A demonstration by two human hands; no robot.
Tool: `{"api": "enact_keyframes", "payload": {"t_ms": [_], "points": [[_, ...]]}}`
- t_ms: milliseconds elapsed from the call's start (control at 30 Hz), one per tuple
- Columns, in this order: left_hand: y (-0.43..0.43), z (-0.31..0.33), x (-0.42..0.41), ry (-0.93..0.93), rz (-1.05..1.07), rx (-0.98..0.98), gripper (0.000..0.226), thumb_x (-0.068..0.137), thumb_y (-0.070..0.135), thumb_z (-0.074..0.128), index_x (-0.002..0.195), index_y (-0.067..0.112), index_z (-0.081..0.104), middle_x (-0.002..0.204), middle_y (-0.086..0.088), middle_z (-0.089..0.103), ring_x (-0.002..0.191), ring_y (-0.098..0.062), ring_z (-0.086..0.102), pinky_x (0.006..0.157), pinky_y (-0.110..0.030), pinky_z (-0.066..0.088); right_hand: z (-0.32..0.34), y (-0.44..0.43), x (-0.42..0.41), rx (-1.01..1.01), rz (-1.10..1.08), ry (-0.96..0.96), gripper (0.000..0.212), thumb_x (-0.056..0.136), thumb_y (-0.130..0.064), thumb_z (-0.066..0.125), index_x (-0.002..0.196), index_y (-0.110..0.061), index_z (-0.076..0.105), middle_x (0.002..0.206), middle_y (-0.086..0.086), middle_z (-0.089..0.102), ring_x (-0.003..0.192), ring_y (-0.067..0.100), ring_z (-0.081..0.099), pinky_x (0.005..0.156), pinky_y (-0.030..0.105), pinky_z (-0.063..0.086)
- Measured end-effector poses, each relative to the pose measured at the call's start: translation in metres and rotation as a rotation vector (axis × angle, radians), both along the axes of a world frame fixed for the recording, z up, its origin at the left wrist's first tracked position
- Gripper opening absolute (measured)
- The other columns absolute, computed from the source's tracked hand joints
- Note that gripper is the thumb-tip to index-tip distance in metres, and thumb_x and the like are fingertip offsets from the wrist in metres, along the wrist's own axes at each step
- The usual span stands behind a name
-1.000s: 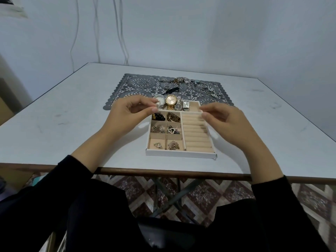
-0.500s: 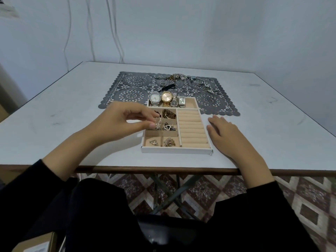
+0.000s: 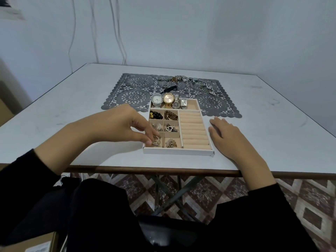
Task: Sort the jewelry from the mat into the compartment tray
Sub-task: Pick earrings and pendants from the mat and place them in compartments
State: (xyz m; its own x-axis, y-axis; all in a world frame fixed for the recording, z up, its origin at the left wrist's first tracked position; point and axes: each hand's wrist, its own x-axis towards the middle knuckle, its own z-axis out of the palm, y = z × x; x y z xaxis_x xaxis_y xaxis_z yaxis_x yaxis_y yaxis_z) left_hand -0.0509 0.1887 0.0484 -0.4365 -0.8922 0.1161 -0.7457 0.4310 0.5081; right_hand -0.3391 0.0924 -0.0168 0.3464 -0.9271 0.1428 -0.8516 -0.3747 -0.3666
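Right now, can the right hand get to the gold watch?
Probably yes: the right hand lies open beside the tray, holding nothing, and the gold watch sits uncovered in the far row.

Dim, cool, even light, soft shadows, wide-angle bending at edges, slightly soft detail

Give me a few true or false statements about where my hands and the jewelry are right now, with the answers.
1. The left hand pinches a small silver piece over the near-left compartment of the tray. True.
2. The right hand holds a watch. False: it lies flat on the table beside the tray, holding nothing.
3. Four watches sit in the tray's far row. True.
4. The ring rolls are full. False: nothing shows in them.
5. The mat has nothing on it. False: rings and chains lie on it.
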Motion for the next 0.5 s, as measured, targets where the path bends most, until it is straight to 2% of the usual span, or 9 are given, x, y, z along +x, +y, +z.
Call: {"api": "enact_keyframes", "payload": {"t_ms": [167, 333, 500], "points": [[-0.007, 0.008, -0.008, -0.129, -0.006, 0.022, 0.011, 0.078, 0.024, 0.080, 0.090, 0.026, 0.080, 0.098, 0.032, 0.069, 0.089, 0.014, 0.065, 0.075, -0.002, 0.043, 0.000, 0.000, 0.000, 0.000, 0.003, 0.002, 0.043, 0.103, -0.033, 0.032, 0.143, -0.019, 0.038, 0.155, -0.001, 0.028, 0.142, 0.020, 0.024, 0.113, 0.033, 0.020], [-0.009, 0.012, -0.013, -0.225, -0.010, 0.010, 0.011, 0.079, 0.026, 0.079, 0.090, 0.029, 0.079, 0.100, 0.028, 0.071, 0.086, 0.017, 0.062, 0.071, -0.002, 0.040, -0.001, -0.002, 0.000, 0.004, 0.006, 0.001, 0.045, 0.103, -0.033, 0.032, 0.145, -0.019, 0.036, 0.157, -0.002, 0.024, 0.146, 0.016, 0.017, 0.115, 0.032, 0.016], [-0.007, 0.011, -0.016, -0.306, -0.003, -0.026, 0.013, 0.082, 0.029, 0.077, 0.094, 0.033, 0.079, 0.099, 0.031, 0.070, 0.093, 0.018, 0.060, 0.076, -0.005, 0.044, -0.001, -0.001, 0.000, 0.002, 0.010, -0.029, 0.042, 0.102, -0.030, 0.034, 0.141, -0.015, 0.041, 0.155, 0.002, 0.030, 0.143, 0.022, 0.024, 0.113, 0.035, 0.021]]}}
